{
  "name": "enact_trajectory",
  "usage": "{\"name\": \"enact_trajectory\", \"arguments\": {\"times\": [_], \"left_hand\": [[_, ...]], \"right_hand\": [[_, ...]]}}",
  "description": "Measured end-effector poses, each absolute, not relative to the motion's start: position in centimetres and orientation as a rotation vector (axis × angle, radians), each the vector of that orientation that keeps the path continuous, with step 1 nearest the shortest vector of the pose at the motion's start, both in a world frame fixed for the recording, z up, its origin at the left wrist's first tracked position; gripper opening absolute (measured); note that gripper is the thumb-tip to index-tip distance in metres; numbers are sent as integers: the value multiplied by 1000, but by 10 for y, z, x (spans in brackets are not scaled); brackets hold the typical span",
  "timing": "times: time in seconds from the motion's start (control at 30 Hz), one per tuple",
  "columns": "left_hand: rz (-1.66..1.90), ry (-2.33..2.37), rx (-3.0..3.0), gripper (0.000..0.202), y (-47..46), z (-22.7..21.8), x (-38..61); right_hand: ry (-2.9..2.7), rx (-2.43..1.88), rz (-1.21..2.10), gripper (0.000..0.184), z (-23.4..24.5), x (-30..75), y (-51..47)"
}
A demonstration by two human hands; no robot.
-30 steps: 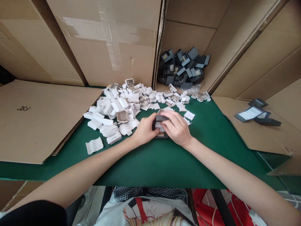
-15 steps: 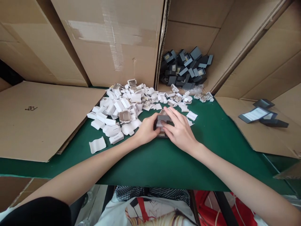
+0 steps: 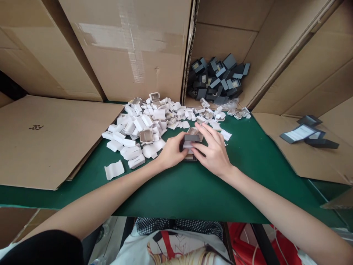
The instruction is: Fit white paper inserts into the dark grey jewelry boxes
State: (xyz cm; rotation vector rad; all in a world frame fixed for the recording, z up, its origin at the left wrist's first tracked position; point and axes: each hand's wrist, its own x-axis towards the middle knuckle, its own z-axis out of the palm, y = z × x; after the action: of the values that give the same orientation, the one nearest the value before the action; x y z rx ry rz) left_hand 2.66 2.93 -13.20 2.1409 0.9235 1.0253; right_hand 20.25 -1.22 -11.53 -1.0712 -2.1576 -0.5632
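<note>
A small dark grey box (image 3: 191, 138) with a pale inner part stands in front of me at the middle of the green table. My left hand (image 3: 173, 150) is closed round its left side, thumb at the near face. My right hand (image 3: 213, 151) has its thumb and lower fingers against the box's right side, while its upper fingers stretch out past it. A brownish hollow piece shows just behind the box, partly covered by my fingers. The hands hide much of the box's lower part.
White paper pieces and small cartons (image 3: 138, 125) lie heaped behind and left of my hands. A large carton (image 3: 220, 36) holds several dark boxes (image 3: 217, 79). Cardboard sheets (image 3: 55, 136) flank the green table (image 3: 165, 191); open dark boxes (image 3: 309, 134) lie at right.
The upper fingers of my right hand have lifted slightly and moved right, showing more of the box and the piece behind it. My left hand has stayed in place.
</note>
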Motion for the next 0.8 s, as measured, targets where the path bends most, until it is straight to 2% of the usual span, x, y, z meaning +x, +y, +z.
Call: {"name": "enact_trajectory", "arguments": {"times": [0.2,0.43,0.63,0.8], "left_hand": [[999,913,2160,41,29,-131,26],[1020,1012,2147,40,34,-133,20],[1036,1083,2109,46,39,-133,15],[1051,1034,2100,44,40,-134,15]], "right_hand": [[-2197,-1132,-483,18,-117,201,-12],[-2076,-879,-468,18,-112,216,-1],[-2053,-1167,-389,18,-117,253,25],[-2106,-1282,-176,18,-128,264,36]]}}
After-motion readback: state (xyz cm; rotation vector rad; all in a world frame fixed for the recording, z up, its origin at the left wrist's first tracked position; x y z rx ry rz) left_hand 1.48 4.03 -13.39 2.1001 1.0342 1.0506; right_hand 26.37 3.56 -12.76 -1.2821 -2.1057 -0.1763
